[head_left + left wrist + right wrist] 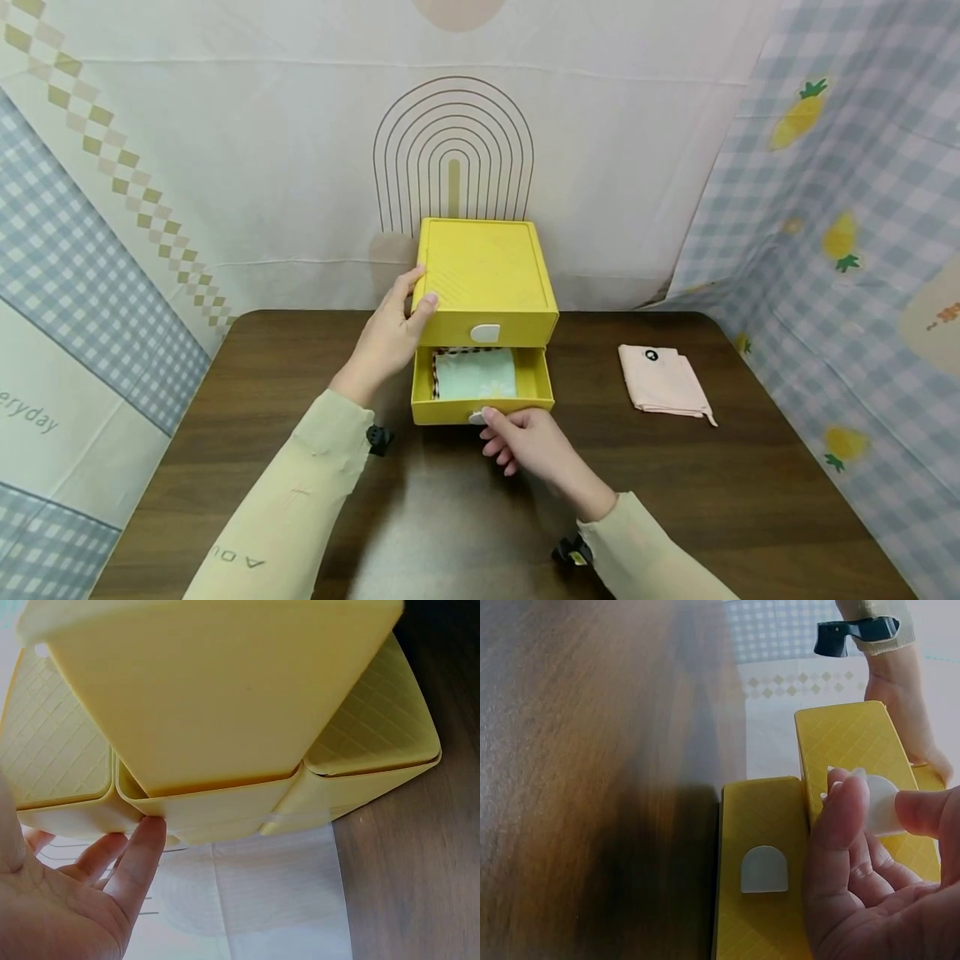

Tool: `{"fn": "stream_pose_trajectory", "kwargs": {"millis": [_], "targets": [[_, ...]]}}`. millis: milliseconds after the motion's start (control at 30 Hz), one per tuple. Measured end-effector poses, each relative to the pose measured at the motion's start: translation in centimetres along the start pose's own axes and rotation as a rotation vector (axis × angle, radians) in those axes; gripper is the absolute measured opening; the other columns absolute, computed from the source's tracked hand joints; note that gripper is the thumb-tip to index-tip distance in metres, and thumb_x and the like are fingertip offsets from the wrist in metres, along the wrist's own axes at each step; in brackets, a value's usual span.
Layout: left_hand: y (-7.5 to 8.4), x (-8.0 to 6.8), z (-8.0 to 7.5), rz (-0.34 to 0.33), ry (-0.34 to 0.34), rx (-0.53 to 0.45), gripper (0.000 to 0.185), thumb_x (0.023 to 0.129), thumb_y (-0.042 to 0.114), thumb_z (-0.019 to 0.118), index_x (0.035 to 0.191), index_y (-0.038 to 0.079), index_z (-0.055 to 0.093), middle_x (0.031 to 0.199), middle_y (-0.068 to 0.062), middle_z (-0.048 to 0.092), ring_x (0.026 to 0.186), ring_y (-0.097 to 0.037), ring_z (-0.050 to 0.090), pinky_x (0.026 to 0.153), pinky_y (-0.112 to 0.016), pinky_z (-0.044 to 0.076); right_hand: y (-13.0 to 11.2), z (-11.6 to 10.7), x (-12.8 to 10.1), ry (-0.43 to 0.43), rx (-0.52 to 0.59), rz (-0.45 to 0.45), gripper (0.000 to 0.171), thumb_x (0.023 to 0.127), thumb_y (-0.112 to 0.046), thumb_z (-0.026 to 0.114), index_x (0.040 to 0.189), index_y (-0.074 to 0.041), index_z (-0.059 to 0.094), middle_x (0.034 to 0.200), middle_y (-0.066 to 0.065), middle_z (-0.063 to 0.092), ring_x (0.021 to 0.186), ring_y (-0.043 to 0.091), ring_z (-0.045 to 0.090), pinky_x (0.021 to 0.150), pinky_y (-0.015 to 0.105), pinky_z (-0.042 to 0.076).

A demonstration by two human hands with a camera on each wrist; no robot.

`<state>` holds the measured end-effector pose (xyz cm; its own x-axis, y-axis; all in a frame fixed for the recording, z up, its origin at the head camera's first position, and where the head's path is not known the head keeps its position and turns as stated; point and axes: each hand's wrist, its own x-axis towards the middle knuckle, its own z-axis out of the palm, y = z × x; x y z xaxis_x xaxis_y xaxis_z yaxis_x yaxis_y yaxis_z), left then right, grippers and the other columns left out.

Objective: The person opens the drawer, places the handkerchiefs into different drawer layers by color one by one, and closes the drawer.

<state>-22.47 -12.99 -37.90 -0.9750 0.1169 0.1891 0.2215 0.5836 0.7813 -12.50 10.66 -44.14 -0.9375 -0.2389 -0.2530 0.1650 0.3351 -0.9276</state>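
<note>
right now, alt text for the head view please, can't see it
A right hand pinches the white tab on the open lower drawer of a yellow box, with pale green cloth inside. The left hand touches the box's left side; a pink cloth lies to the right on a dark table.

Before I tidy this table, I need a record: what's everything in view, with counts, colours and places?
Table: one, brown, centre
Drawer unit: one, yellow, far end
Drawers: three, yellow, stacked; middle pulled out
Handles: three, white, on fronts
Folded cloth: one, pale mint, inside middle drawer; checked edging, possibly separate
Loose cloth: one, pink, table's right
Backdrop cloths: count unclear, white behind, blue-checked at sides
Wrist devices: two, black, at wrists
Sleeves: two, pale yellow-green, both arms
Left grip: one, bare, against unit's left side
Right grip: one, bare, pinching middle handle
</note>
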Motion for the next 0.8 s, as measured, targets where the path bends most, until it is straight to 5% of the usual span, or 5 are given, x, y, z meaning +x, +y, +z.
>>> {"fn": "stream_pose_trajectory", "kwargs": {"millis": [267,800], "targets": [[-0.4,0.1,0.0,0.02,0.0,0.01,0.065,0.095,0.067,0.033,0.152,0.039,0.02,0.157,0.01,0.022,0.139,-0.028,0.029,0.106,-0.057,0.028,-0.4,-0.1,1.1,0.038,-0.008,-0.02,0.056,0.091,-0.055,0.058,0.086,-0.001,0.074,0.074,0.008,0.069,0.058,0.019,0.059,0.053,0.038,0.054],[-0.3,0.2,-0.1,0.04,0.007,0.012,0.065,0.096,0.065,0.034,0.153,0.037,0.021,0.156,0.003,0.028,0.136,-0.029,0.034,0.104,-0.058,0.03,-1.3,-0.3,3.9,0.128,-0.003,-0.014,0.054,0.091,-0.055,0.059,0.09,-0.003,0.074,0.08,0.014,0.07,0.057,0.018,0.058,0.051,0.035,0.053]]}}
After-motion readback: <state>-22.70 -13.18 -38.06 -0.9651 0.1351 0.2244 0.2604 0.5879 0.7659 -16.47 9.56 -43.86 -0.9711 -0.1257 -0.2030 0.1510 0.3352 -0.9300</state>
